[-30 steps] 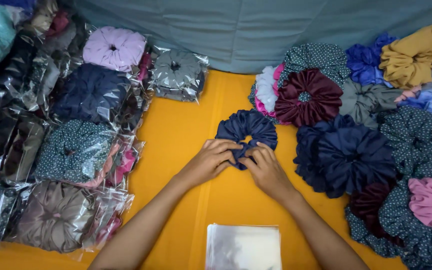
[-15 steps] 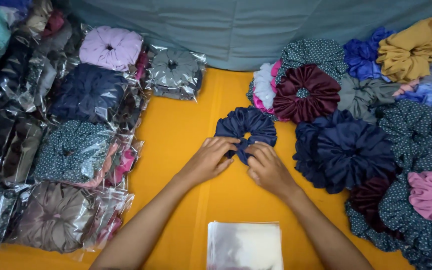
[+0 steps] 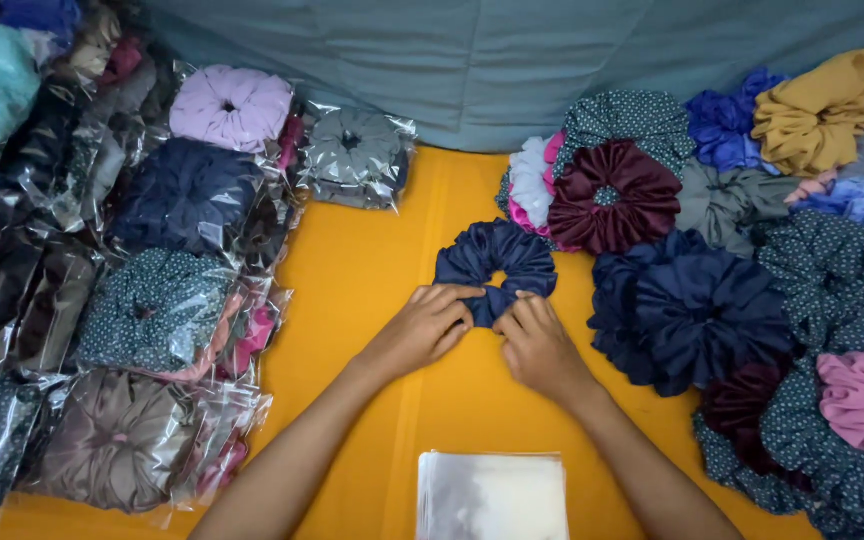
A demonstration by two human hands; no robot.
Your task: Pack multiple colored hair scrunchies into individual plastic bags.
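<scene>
Pinching navy scrunchie (image 3: pixel 495 268) — both hands (image 3: pixel 482 335) curled, knuckles up.

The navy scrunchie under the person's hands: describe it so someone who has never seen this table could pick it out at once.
On the yellow table, look to the bare strip between the bagged scrunchies at left and the loose scrunchie pile at right. There a navy scrunchie lies alone, its near edge pinched by the left hand and right hand. Unlike the bigger navy scrunchies nearby, it touches no other.
</scene>
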